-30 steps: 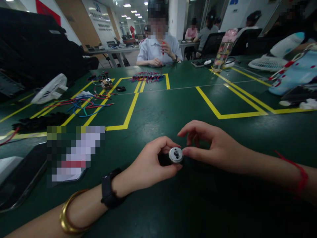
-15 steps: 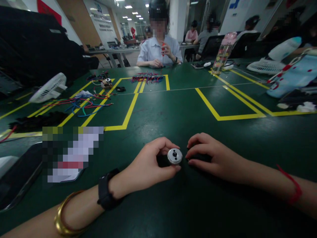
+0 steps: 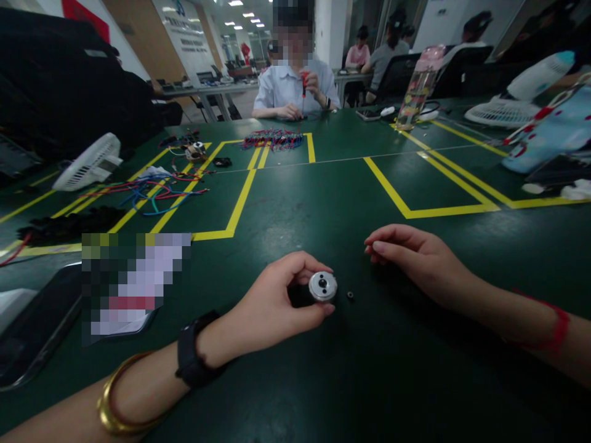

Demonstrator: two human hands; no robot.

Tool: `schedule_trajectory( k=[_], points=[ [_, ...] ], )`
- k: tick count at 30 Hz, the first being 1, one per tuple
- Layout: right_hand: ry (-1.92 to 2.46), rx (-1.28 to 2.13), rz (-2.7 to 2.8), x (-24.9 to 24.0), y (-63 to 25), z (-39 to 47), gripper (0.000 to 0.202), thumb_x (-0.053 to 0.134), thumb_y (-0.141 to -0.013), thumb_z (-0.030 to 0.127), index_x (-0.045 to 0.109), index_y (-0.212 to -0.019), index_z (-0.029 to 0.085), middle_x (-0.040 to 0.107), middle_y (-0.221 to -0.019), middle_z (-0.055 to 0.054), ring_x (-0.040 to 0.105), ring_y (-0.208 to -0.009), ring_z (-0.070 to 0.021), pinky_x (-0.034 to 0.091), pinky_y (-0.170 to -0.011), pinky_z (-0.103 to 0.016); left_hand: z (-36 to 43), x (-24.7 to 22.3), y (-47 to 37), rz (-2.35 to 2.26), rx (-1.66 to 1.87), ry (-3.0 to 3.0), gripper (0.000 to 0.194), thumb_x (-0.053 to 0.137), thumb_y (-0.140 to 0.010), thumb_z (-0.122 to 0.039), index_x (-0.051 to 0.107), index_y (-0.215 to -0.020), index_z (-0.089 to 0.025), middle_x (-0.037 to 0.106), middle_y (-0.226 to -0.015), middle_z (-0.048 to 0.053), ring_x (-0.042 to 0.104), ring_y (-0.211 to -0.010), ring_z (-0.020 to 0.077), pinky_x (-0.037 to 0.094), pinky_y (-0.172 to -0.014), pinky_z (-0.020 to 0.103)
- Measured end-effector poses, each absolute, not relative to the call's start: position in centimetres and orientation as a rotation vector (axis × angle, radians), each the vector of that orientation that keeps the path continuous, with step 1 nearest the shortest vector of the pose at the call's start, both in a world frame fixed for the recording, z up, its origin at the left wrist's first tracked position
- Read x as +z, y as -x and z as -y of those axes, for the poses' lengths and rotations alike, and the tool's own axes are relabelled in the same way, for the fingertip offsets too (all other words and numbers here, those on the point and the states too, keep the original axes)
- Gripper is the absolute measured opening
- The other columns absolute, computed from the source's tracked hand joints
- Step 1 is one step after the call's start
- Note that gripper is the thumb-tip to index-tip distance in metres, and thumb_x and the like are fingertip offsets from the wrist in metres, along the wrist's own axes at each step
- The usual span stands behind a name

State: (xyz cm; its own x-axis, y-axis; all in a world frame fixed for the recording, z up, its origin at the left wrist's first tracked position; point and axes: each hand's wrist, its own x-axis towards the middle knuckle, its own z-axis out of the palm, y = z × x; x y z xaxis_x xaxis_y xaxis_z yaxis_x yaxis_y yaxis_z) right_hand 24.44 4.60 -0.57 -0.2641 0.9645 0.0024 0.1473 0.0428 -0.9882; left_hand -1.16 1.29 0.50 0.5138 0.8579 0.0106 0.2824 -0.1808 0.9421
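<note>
Right hand [image 3: 422, 261] has moved to the right and farther from the near edge than half a second ago, and a small dark ring-like part [image 3: 349, 296] now shows on the worktop [image 3: 305, 203] where its fingertips were. Left hand [image 3: 272, 307] and the metal cylinder [image 3: 323, 287] remain nearly in place.

Cylinder: located near centre, at the left hand's fingertips. Left grip is closed to the cylinder's width, thumb on the near side, forefinger on the far side. Its round end face, with a dark centre and two small holes, points up and towards the viewer. Long axis appears close to upright; exact tilt cannot be told, the body being largely hidden. Ring-like part lies just right of it, apart. Right grip is drawn together, thumb beside the forefinger; whether anything is held cannot be told.

Surface: dark green, marked with yellow tape [image 3: 452, 213]. Loose coloured wires [image 3: 166, 194] and a white fan [image 3: 90, 161] lie left; a wire bundle [image 3: 272, 140] lies far centre; a clear bottle [image 3: 412, 95] stands far right.

Room: across the worktop, a seated person [image 3: 281, 89] in a pale shirt holds a red-handled tool [image 3: 304, 83]. Ceiling lights [image 3: 235, 3] are lit; other people sit far right.
</note>
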Motion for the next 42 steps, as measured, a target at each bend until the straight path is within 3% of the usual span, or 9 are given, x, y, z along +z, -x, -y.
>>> schedule_trajectory(
  k=[5,10,14,24,30,36,42],
  points=[
    [1.153,1.089,2.009,0.4,-23.9,-3.7,0.011,0.061,-0.089,0.032,0.066,-0.093,0.023,0.065,-0.091,-0.002,0.061,-0.083,-0.0160,0.048,-0.074,-0.030,-1.3,0.3,1.2,-0.966,0.706,-1.730,0.036,0.073,-0.077,-0.015,0.056,-0.108,-0.018,0.067,-0.106,0.005,0.065,-0.096,0.0195,0.052,-0.086,0.034],
    [0.986,0.761,2.415,0.3,-23.3,-3.0,0.020,0.068,-0.082,0.028,0.065,-0.101,0.021,0.059,-0.115,-0.008,0.056,-0.108,-0.0221,0.046,-0.093,-0.038,-1.3,0.5,1.1,-0.965,0.699,-1.734,0.035,0.072,-0.076,-0.015,0.056,-0.107,-0.018,0.066,-0.104,0.005,0.065,-0.095,0.0186,0.052,-0.085,0.032],
    [1.008,0.659,2.523,0.3,-22.9,-2.9,0.011,0.064,-0.085,0.028,0.067,-0.095,0.023,0.056,-0.119,-0.008,0.054,-0.111,-0.0247,0.045,-0.094,-0.043,-1.3,0.5,1.1,-0.955,0.707,-1.721,0.034,0.072,-0.076,-0.015,0.056,-0.106,-0.017,0.066,-0.103,0.004,0.064,-0.095,0.0182,0.051,-0.085,0.032],
    [0.884,0.646,2.345,4.2,-20.0,-2.9,0.011,0.062,-0.088,0.026,0.067,-0.097,0.023,0.055,-0.117,-0.006,0.058,-0.105,-0.0199,0.047,-0.091,-0.034,-1.2,0.3,0.8,-0.942,0.745,-1.691,0.027,0.071,-0.075,-0.013,0.052,-0.094,-0.018,0.060,-0.086,-0.002,0.059,-0.078,0.0128,0.048,-0.068,0.024],
    [0.920,0.680,2.381,4.1,-19.5,-2.8,0.012,0.062,-0.087,0.029,0.070,-0.094,0.024,0.057,-0.118,-0.007,0.062,-0.098,-0.0210,0.050,-0.087,-0.036,-1.2,0.4,0.8,-0.910,0.737,-1.669,0.026,0.070,-0.076,-0.012,0.051,-0.093,-0.017,0.060,-0.087,-0.001,0.060,-0.080,0.0137,0.048,-0.070,0.025],
    [0.935,0.713,2.286,3.9,-20.8,-2.6,0.015,0.065,-0.085,0.028,0.070,-0.099,0.025,0.056,-0.125,-0.007,0.058,-0.109,-0.0233,0.048,-0.090,-0.037,-1.2,0.5,0.8,-0.938,0.740,-1.681,0.027,0.071,-0.074,-0.012,0.054,-0.094,-0.017,0.063,-0.088,-0.001,0.061,-0.080,0.0132,0.049,-0.070,0.024],
    [1.245,1.052,1.896,1.4,-23.6,-3.3,0.019,0.062,-0.089,0.038,0.066,-0.099,0.023,0.066,-0.097,-0.004,0.063,-0.086,-0.0188,0.050,-0.072,-0.031,-1.3,0.8,0.9,-0.955,0.698,-1.714,0.034,0.072,-0.075,-0.015,0.056,-0.105,-0.016,0.067,-0.104,0.006,0.065,-0.095,0.0186,0.052,-0.085,0.032]
  ],
)
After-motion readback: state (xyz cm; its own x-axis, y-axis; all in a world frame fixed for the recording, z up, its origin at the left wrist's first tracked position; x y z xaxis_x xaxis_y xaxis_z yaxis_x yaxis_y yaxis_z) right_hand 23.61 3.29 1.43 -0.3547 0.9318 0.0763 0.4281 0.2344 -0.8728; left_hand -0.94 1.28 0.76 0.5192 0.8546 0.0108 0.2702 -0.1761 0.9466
